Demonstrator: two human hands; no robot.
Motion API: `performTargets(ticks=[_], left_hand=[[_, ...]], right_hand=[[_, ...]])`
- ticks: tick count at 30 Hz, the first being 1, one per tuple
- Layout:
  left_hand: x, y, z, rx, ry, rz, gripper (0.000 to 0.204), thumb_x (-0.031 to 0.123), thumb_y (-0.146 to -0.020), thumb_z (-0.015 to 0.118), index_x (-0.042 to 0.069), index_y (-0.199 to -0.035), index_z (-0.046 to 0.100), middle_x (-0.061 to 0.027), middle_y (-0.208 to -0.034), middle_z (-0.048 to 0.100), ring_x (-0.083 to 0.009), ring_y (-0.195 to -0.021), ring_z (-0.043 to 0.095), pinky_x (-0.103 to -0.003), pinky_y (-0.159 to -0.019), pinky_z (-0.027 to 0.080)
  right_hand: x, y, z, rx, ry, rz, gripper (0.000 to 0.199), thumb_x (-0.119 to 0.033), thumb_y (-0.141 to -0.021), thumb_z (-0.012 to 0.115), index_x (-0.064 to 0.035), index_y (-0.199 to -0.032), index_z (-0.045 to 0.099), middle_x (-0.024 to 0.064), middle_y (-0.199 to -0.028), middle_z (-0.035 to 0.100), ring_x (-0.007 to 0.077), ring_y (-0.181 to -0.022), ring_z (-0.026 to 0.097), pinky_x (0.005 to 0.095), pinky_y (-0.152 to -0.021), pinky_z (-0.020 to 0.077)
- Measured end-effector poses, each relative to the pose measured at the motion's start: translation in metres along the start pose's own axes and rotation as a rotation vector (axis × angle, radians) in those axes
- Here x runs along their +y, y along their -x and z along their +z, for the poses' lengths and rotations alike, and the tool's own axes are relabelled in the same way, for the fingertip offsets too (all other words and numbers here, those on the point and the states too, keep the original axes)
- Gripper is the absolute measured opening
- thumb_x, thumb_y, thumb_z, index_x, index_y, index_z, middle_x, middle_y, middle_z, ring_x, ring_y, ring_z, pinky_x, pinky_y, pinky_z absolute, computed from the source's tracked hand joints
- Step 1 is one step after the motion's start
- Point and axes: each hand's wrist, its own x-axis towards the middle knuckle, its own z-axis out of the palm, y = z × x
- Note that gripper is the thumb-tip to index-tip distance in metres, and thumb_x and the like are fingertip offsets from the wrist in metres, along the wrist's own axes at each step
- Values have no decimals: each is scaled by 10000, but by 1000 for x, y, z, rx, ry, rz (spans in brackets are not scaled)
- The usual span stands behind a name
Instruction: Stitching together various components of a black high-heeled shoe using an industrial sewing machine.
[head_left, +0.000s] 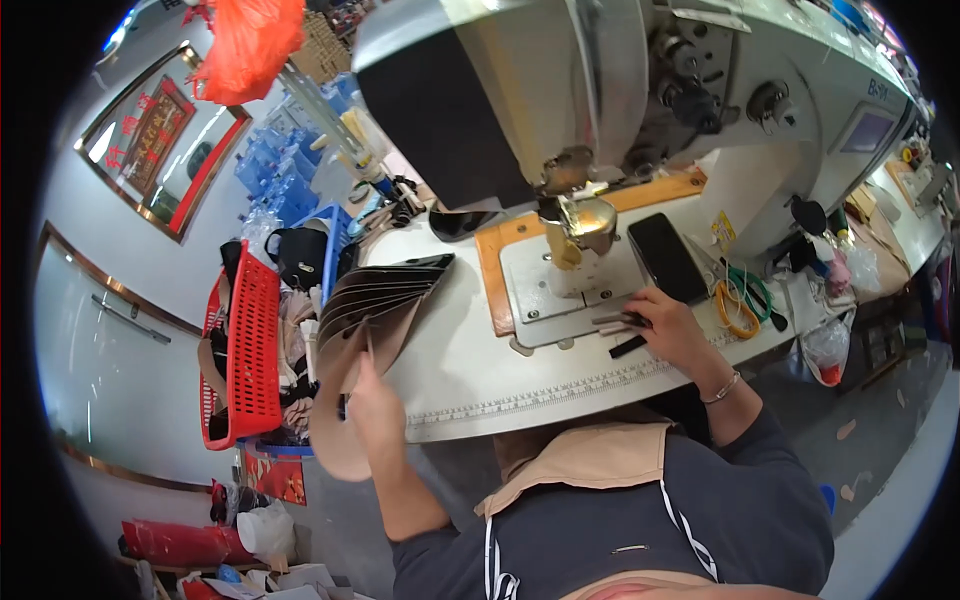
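My left hand pinches the edge of a curved beige piece, which looks like a leather shoe upper. This piece hangs over the table's left edge, beside a fanned stack of similar pieces with glossy black faces. My right hand is closed around a small dark tool, perhaps thread snips, beside the needle plate. Below its fingers lies a short black strip. The sewing machine's head and presser foot stand above the metal plate, apart from both hands.
A black phone lies right of the plate, near yellow and green cord loops. A measuring tape runs along the front edge. At left are a red basket and a blue crate. An orange-red bag hangs above.
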Motion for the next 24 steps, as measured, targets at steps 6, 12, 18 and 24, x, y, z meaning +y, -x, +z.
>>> performTargets(ticks=[6, 12, 18, 24], left_hand=[[90, 52, 0, 16, 308, 353, 474, -23, -786, 529, -7, -1258, 481, -219, -989, 632, -384, -877, 616, -432, -750, 497], [106, 34, 52, 332, 499, 670, 318, 87, -791, 677, 31, -1097, 609, -144, -918, 645, -319, -825, 610, -374, -742, 481], [129, 67, 79, -20, 641, 755, 161, 74, -754, 698, 39, -908, 664, -117, -856, 643, -292, -782, 613, -349, -685, 489], [138, 67, 87, -189, 678, 685, 171, 79, -786, 671, 47, -954, 663, -105, -843, 653, -221, -732, 633, -300, -661, 496]], right_hand=[[3, -11, 0, 5, 82, -72, 222, 36, -691, 608, -18, -906, 618, 119, -874, 586, 327, -826, 593, 379, -706, 487], [-6, -6, -4, 153, 53, -79, 214, 30, -681, 619, -18, -889, 620, 108, -871, 589, 317, -835, 588, 371, -709, 488], [-11, 24, -1, -96, 165, -214, 229, 17, -637, 634, -47, -856, 633, 77, -864, 593, 277, -855, 590, 358, -718, 490], [-9, 11, 3, 71, 193, -345, 226, 33, -623, 639, -33, -838, 621, 91, -826, 582, 266, -776, 572, 347, -674, 481]])
